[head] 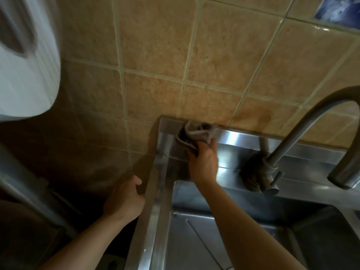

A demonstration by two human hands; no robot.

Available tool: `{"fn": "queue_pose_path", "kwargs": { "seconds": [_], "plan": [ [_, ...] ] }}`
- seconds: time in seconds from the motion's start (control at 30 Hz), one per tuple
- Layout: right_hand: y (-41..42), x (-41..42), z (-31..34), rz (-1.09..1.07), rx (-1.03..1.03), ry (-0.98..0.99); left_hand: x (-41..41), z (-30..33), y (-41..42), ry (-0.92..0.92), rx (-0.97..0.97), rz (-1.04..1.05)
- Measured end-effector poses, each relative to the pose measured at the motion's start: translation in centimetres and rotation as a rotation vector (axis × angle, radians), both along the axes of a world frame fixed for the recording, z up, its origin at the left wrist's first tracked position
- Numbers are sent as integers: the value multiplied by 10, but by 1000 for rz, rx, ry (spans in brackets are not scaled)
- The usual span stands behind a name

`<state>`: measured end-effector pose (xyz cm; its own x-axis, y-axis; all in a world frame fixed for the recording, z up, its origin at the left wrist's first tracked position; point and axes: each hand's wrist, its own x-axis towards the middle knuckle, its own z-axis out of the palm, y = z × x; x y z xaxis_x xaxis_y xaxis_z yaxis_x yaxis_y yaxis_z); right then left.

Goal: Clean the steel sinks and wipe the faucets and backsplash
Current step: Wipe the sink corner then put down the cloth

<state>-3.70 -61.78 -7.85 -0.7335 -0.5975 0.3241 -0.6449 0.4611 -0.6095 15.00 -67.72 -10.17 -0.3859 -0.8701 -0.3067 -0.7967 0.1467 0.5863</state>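
A steel sink (224, 240) fills the lower right, its low steel backsplash (243, 138) running along the tiled wall (155, 55). My right hand (204, 162) grips a crumpled grey cloth (194, 135) and presses it against the backsplash's top left corner. My left hand (124, 199) rests on the sink's left rim (153, 201), thumb up, fingers loosely curled over the outer edge. A curved steel faucet (292, 141) rises at the right, its spout (342, 178) over the basin and a lever (270, 187) at its base.
A white dispenser (25, 55) hangs on the wall at the upper left. Below it a grey pipe or rail (25, 188) slants down in the dark gap beside the sink. A blue tile (339, 10) sits at the top right.
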Motion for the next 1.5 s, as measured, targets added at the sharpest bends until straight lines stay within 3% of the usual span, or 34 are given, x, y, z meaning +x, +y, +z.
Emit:
{"fn": "queue_pose_path", "kwargs": {
  "seconds": [0.13,0.3,0.4,0.5,0.63,0.73,0.93,1.03,1.23,1.37,1.43,1.5],
  "plan": [
    [61,-35,-11,-367,172,-209,0,-1,3,-35,8,-4],
    [87,-57,-19,-432,516,-174,-1,-4,9,-64,46,-31],
    [68,-59,-19,-450,609,-211,1,-5,10,-56,70,-67],
    [54,-39,-25,-340,602,-162,1,-5,10,-11,87,-68],
    [22,5,-37,65,536,-9,5,-5,10,35,97,-84],
    [-15,26,-36,234,553,-43,16,-5,10,44,88,-101],
    [-12,32,-40,366,521,-63,45,-5,13,77,98,-25],
    [29,67,-51,444,380,-71,58,-3,24,79,104,-17],
    [133,157,-43,608,331,-191,89,7,51,60,129,29],
    [149,171,-35,652,404,-126,108,16,69,62,164,35],
    [132,160,-32,659,418,65,116,18,79,58,164,31],
    [112,149,-32,585,463,22,125,19,91,47,170,31]
  ]
}}
